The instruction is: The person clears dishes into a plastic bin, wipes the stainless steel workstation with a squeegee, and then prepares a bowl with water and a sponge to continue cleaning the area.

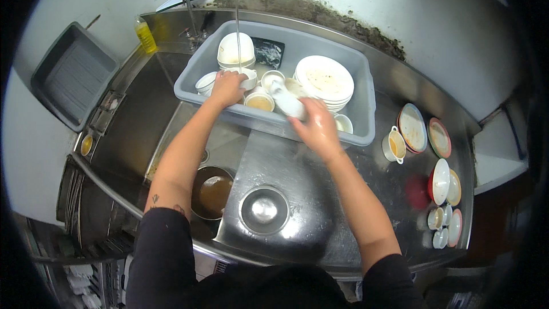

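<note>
My left hand (227,88) is closed on a small white bowl (249,79) inside the grey tub (366,109). A thin stream of water (237,17) falls from above onto that spot. In my right hand (318,129) is a white dish (287,100), tilted and smeared by motion, so its exact shape is unclear. Around my hands stand a cup of cloudy yellowish liquid (259,102), small white bowls (206,83) and another white cup (343,123). Behind them are stacked white bowls (235,50) and a stack of soiled white plates (325,78).
A metal bowl (264,210) sits on the steel counter (320,194), beside a pot of brown liquid (213,192). Used plates (412,128), a two-handled cup (394,145) and bowls (439,182) line the right side. Left are a yellow bottle (145,35) and an upended grey tub (74,74).
</note>
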`<state>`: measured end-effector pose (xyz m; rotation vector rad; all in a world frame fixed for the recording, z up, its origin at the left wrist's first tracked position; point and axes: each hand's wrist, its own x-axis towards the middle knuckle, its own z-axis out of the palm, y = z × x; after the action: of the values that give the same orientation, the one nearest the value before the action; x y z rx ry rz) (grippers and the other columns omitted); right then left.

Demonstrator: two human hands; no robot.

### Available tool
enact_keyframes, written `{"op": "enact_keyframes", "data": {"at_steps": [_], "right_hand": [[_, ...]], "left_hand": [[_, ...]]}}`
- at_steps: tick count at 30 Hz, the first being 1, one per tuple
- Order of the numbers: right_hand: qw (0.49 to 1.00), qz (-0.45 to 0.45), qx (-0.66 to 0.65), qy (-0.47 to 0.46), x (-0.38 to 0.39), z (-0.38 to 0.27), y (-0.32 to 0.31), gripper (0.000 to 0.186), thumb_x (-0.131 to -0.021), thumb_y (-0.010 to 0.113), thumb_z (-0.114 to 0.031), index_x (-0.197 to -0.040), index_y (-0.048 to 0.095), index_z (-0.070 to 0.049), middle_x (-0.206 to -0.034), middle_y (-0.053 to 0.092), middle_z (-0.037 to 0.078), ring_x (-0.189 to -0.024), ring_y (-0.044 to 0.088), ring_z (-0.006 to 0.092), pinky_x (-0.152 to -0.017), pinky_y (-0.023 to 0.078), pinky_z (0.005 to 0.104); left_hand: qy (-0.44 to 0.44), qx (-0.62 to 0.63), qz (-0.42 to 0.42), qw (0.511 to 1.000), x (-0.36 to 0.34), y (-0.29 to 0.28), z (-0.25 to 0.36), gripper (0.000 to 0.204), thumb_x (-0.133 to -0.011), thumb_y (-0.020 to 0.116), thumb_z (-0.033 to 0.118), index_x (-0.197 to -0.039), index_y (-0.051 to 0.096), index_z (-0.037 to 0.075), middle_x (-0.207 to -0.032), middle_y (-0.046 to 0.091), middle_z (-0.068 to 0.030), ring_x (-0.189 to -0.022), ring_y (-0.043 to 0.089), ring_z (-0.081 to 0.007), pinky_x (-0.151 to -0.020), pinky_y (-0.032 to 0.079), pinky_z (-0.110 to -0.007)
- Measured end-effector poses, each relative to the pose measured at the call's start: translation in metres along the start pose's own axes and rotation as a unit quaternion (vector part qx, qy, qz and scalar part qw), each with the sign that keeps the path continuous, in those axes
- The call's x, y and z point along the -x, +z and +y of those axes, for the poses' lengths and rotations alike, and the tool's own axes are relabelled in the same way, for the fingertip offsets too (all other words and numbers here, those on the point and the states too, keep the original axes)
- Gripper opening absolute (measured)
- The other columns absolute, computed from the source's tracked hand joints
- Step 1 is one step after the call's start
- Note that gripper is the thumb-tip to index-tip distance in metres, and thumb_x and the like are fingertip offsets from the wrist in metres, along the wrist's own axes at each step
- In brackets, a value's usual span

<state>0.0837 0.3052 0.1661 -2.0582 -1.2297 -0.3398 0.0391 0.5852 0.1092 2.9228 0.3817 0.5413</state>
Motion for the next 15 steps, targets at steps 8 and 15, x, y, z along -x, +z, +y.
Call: {"op": "enact_keyframes", "data": {"at_steps": [8,15], "right_hand": [[0.993,-0.071,0.083,0.046,-0.054,-0.029,0.095,0.044,-0.072,0.067,-0.029,-0.113,0.059,-0.012,-0.097,0.064,0.009,-0.094,0.057,0.0284,-0.079,0.048,0.0388],[0.982,-0.075,0.150,0.090,-0.093,-0.051,0.132,0.030,-0.075,0.063,-0.035,-0.088,0.069,-0.008,-0.089,0.064,0.014,-0.089,0.059,0.0319,-0.074,0.049,0.0406]], "left_hand": [[-0.095,0.277,0.185,0.938,0.001,0.013,-0.021,0.024,-0.077,0.060,0.011,-0.101,0.061,0.007,-0.091,0.062,-0.0095,-0.089,0.058,-0.0222,-0.085,0.043,-0.039],[-0.183,0.471,0.194,0.841,-0.002,0.010,-0.029,0.013,-0.082,0.059,0.012,-0.089,0.060,0.001,-0.076,0.062,-0.0076,-0.067,0.059,-0.0142,-0.062,0.048,-0.027]]}}
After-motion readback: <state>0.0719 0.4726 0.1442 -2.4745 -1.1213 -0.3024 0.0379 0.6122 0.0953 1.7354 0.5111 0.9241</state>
